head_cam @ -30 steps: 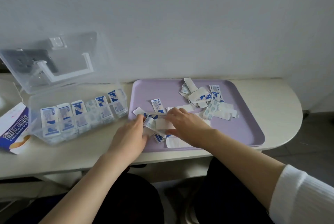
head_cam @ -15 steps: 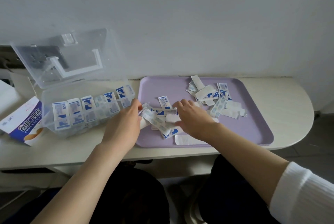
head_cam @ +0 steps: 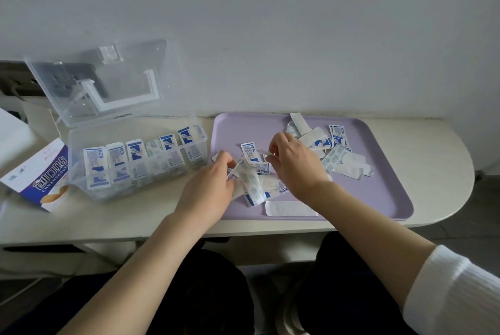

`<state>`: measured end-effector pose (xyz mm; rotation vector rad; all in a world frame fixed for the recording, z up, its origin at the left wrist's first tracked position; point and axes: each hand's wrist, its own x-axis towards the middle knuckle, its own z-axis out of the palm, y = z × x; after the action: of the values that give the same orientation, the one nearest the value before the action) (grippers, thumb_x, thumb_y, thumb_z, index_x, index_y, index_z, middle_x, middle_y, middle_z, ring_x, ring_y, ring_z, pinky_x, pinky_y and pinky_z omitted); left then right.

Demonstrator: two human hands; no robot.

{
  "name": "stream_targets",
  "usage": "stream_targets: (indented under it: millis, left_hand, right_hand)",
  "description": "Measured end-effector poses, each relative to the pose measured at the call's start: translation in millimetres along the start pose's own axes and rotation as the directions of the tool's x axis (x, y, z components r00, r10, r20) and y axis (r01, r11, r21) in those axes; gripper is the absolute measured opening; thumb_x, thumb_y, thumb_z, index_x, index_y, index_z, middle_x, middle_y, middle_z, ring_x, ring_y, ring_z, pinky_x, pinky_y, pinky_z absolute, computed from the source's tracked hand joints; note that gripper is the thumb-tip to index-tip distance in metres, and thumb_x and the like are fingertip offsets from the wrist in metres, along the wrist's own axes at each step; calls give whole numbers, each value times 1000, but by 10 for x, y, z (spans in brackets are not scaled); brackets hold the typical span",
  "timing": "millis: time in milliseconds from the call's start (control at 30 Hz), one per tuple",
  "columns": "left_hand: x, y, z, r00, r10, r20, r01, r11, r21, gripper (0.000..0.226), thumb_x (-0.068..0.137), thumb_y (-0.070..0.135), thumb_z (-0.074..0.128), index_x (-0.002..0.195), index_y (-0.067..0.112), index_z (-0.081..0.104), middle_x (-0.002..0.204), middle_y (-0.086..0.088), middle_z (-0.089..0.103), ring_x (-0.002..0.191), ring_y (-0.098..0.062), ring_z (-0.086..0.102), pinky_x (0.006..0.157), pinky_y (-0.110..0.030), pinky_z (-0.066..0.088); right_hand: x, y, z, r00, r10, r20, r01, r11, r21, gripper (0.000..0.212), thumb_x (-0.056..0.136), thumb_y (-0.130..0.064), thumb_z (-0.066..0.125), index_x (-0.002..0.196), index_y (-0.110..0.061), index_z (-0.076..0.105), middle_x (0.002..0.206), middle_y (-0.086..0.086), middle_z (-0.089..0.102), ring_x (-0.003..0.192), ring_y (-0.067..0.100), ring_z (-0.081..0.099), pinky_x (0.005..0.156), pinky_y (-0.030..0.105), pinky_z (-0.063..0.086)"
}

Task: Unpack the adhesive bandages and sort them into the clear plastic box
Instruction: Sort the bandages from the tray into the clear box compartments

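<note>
Table's (head_cam: 433, 150) left edge: a cardboard carton (head_cam: 40, 177), white and blue with printed lettering, lies flat with its end open. It runs partly out of frame.

Just beside it to the right is the clear plastic box (head_cam: 77, 185). Its lid (head_cam: 116, 107) is swung up and tilts back toward the wall. Inside, wrapped bandages (head_cam: 132, 153) stand on edge in a row from the left end of the box to the right, blue-and-white print facing forward. I can't make out where the partitions fall.

Left hand (head_cam: 208, 188): over the left edge of the tray, just right of the box. The fingers are curled in, pinching a bundle (head_cam: 250, 185) of wrapped bandages that slants down onto the tray's near-left part.

Lilac tray (head_cam: 378, 188): on the right half of the table, its near edge along the table's front edge and its left edge just beside the box.

Right hand (head_cam: 295, 167): over the middle of the tray, knuckles up. Thumb and forefinger pinch the end of a thin pale strip (head_cam: 258, 151) that reaches toward the left hand. A single blue-printed packet (head_cam: 248, 158) lies flat under that strip.

Tray's back-right part: a loose heap (head_cam: 338, 156) of wrapped bandages, lying every which way, right of the right hand.

Tray's front edge: a long white piece (head_cam: 289, 208) lies flat, below the right wrist.

The right forearm has a white ribbed sleeve (head_cam: 454, 294) pushed up; the left arm is bare.
</note>
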<state>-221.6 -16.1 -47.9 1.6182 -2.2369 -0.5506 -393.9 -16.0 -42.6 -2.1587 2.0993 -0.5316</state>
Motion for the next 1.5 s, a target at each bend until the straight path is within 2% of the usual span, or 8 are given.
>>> stream_targets:
  millis: [167,333,533,867,1000,1200,1300,1500]
  left_hand:
    - [60,-10,156,995,-20,94,19,1000,17,19,92,22,52,104,17,40,86,-2,57,80,-27,58,60,-31,39]
    - [122,-52,85,1000,-8,27,8,1000,14,50,87,22,63,130,14,39,126,-7,49,115,-23,48,91,-32,41]
    - [120,-91,69,996,-24,83,16,995,99,32,91,23,56,120,15,49,119,-5,53,106,-23,51,82,-32,44]
    - [110,-82,148,992,-19,122,9,997,82,44,86,15,61,126,15,42,123,-7,40,117,-23,39,84,-30,40]
    - [103,-78,119,991,-29,131,39,996,-77,38,85,10,63,119,14,46,114,-8,48,97,-20,49,74,-24,38]
    - [102,-67,56,996,-84,28,86,994,-66,37,87,6,57,119,17,44,86,0,56,70,-17,49,52,-26,31]
    - [130,-73,31,994,-108,-33,104,988,-115,29,87,12,62,113,18,52,88,-1,61,71,-18,52,58,-28,35]
    - [179,-46,-45,974,-88,-210,37,971,-236,8,88,7,57,82,10,51,74,-6,61,69,-24,60,58,-28,46]
  right_hand:
    - [-22,-163,75,984,-110,143,105,994,42,29,94,-33,50,114,-12,47,115,2,50,101,21,52,69,26,33]
    - [-56,-234,121,979,-104,174,71,979,190,36,97,-32,43,128,-13,38,129,3,46,111,23,52,78,29,37]
    - [-21,-78,172,918,3,396,-4,1000,2,73,86,-40,60,142,-9,24,137,10,35,127,27,34,102,30,29]
    - [57,-66,185,883,70,464,-128,987,95,60,77,-37,72,123,-10,45,123,9,53,112,24,45,88,28,37]
    - [60,-105,134,853,64,518,-101,994,44,52,79,-38,70,118,-9,53,117,10,52,108,24,44,89,30,37]
    - [56,-109,143,855,90,510,-206,962,177,48,74,-29,76,110,-9,51,106,5,57,91,18,51,74,28,46]
    - [65,-99,167,848,96,522,-218,960,178,52,74,-29,76,114,-9,50,113,5,59,94,19,54,79,29,48]
    - [84,-86,161,847,77,526,-177,974,143,24,80,-31,69,87,-13,56,83,3,52,76,20,46,50,19,30]
